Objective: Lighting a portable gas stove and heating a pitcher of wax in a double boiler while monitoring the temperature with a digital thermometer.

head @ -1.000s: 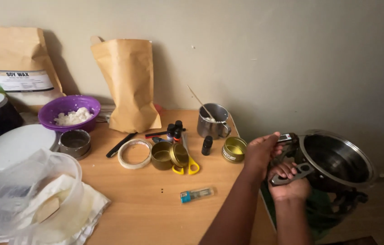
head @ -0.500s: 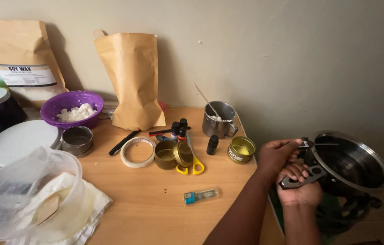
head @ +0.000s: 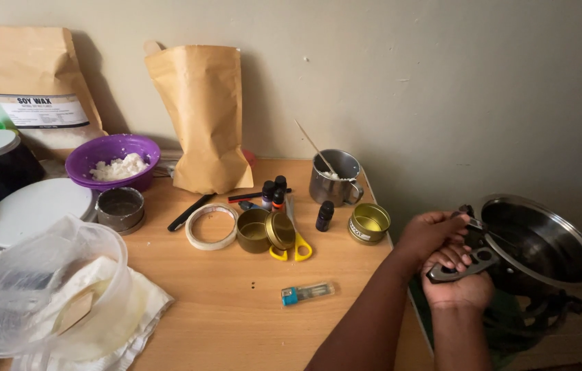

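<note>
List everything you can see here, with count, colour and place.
pot: 1, steel, right of table
mug: 1, steel, stick inside, table back
paper bags: 2, brown, against wall
bowl: 1, purple, white flakes inside, left
tins: 3, gold, centre
tape roll: 1, white, centre
scissors: 1, yellow handles, centre
lighter: 1, clear, blue end, front
tub: 1, clear plastic, front left
table: 1, wood
left hand: on pot handle
right hand: on pot handle

Colours on the table
Silver pot [head: 545, 240]; purple bowl [head: 112, 159] holding white flakes [head: 119, 167]; brown paper bag [head: 203, 117]; yellow-handled scissors [head: 292, 246]; gold tins [head: 368, 222]; orange-tan wooden table [head: 236, 295].
</note>
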